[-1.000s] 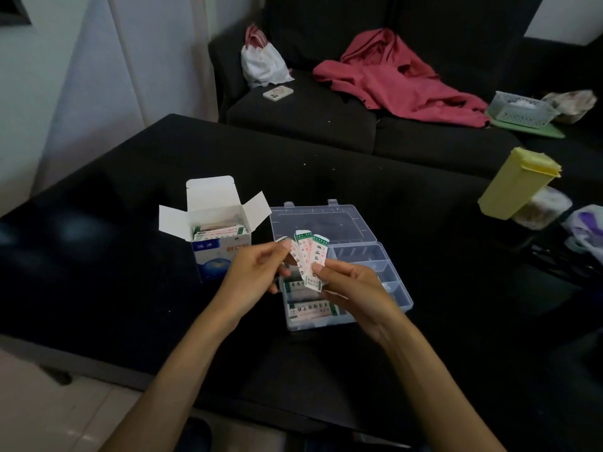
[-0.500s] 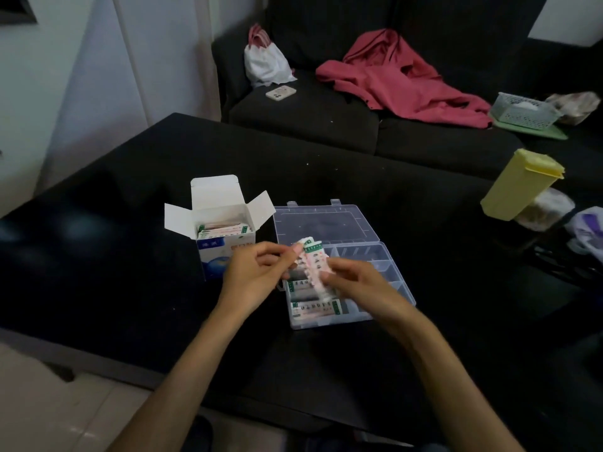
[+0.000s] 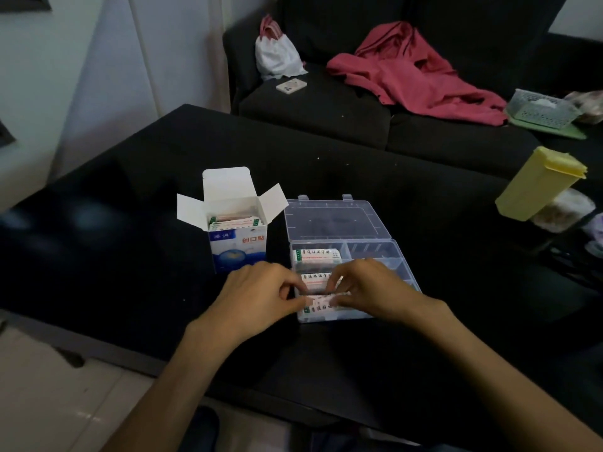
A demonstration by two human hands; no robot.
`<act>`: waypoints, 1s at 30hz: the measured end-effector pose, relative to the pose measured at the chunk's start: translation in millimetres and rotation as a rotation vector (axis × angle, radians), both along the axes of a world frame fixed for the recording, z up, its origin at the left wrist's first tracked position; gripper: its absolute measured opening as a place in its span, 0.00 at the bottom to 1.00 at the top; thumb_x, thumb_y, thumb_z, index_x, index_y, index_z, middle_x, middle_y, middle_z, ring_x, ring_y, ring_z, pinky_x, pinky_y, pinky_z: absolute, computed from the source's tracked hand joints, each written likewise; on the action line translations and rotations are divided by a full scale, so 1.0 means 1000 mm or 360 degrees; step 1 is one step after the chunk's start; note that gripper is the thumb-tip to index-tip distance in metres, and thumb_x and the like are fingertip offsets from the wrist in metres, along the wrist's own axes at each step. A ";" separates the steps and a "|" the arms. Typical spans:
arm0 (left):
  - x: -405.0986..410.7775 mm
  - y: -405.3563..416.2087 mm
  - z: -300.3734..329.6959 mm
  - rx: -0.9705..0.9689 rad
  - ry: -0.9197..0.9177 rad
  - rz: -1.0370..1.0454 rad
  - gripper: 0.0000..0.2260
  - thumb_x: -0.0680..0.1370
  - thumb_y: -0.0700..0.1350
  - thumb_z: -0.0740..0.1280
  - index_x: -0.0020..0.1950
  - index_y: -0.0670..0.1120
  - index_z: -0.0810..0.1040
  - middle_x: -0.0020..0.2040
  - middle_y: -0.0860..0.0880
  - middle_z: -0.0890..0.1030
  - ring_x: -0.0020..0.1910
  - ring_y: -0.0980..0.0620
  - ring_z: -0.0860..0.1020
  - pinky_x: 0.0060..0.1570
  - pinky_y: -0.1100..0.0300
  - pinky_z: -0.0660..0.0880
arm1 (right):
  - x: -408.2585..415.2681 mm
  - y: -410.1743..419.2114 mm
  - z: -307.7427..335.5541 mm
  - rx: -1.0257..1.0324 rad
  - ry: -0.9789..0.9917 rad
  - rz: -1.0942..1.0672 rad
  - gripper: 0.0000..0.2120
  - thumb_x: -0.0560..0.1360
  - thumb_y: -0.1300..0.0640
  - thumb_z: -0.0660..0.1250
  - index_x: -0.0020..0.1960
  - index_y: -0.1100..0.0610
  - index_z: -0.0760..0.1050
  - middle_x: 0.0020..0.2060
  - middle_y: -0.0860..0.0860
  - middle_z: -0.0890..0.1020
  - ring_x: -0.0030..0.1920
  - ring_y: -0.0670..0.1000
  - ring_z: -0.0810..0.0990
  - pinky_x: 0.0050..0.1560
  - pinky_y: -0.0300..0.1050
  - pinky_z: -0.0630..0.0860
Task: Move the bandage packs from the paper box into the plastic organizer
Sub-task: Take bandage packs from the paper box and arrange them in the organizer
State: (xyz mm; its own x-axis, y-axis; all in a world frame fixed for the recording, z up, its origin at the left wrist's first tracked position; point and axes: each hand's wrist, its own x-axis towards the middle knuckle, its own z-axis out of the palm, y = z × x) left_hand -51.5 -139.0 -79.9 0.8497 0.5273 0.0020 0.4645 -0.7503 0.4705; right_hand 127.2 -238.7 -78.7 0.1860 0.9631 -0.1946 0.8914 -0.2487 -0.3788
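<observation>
Black tabletop (image 3: 130, 256) fills the scene, with a dark sofa (image 3: 326, 109) at 12 o'clock. Near the centre stands an open white-and-blue paper box (image 3: 238, 246), bandage packs (image 3: 233, 222) showing inside. Just at its 3 o'clock lies a clear plastic organizer (image 3: 339, 223), lid flat open. Both hands meet over its near-left compartment: the left hand (image 3: 257, 298) and right hand (image 3: 372, 288) pinch the ends of a small white bandage bundle (image 3: 321, 300), probably resting on packs already there.
</observation>
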 end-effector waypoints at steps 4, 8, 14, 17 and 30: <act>0.002 -0.005 -0.006 0.0181 0.0189 -0.0151 0.24 0.73 0.61 0.68 0.67 0.60 0.71 0.42 0.56 0.75 0.43 0.57 0.73 0.40 0.61 0.67 | -0.007 -0.006 0.001 0.0080 -0.0255 0.0071 0.08 0.72 0.48 0.71 0.50 0.48 0.82 0.46 0.44 0.83 0.46 0.41 0.78 0.48 0.38 0.75; 0.007 -0.006 -0.012 0.0335 0.0193 -0.0175 0.23 0.75 0.61 0.66 0.68 0.59 0.70 0.54 0.53 0.79 0.49 0.55 0.75 0.42 0.61 0.63 | -0.009 -0.005 0.002 0.0125 -0.0571 0.0219 0.13 0.75 0.45 0.65 0.58 0.45 0.79 0.51 0.45 0.80 0.53 0.45 0.75 0.52 0.39 0.67; 0.015 -0.005 -0.020 0.0346 0.0254 -0.0174 0.21 0.76 0.61 0.64 0.66 0.54 0.72 0.58 0.50 0.78 0.54 0.51 0.76 0.47 0.58 0.67 | -0.006 0.000 -0.003 -0.0120 -0.0488 0.0156 0.15 0.78 0.48 0.61 0.64 0.45 0.74 0.58 0.50 0.79 0.56 0.51 0.77 0.52 0.45 0.71; 0.016 -0.002 -0.022 0.0299 0.0233 -0.0157 0.19 0.76 0.61 0.64 0.64 0.55 0.72 0.57 0.51 0.78 0.53 0.53 0.76 0.45 0.60 0.66 | -0.004 0.004 -0.002 -0.0229 -0.0334 0.0057 0.12 0.77 0.48 0.64 0.59 0.45 0.77 0.54 0.49 0.81 0.54 0.50 0.78 0.51 0.46 0.74; 0.017 -0.009 -0.015 0.0111 0.0395 -0.0162 0.24 0.79 0.66 0.49 0.67 0.56 0.70 0.55 0.49 0.79 0.51 0.51 0.77 0.44 0.58 0.66 | 0.011 0.008 0.041 -0.0327 -0.0137 -0.0162 0.08 0.74 0.51 0.69 0.53 0.47 0.81 0.36 0.40 0.73 0.35 0.41 0.71 0.37 0.35 0.67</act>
State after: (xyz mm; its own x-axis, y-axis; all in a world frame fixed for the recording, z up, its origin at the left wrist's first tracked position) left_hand -34.2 -147.8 -95.0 0.8774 0.4450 -0.1794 0.4795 -0.8257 0.2972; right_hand 138.6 -230.7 -37.4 0.3045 0.8803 -0.3637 0.8846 -0.4029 -0.2347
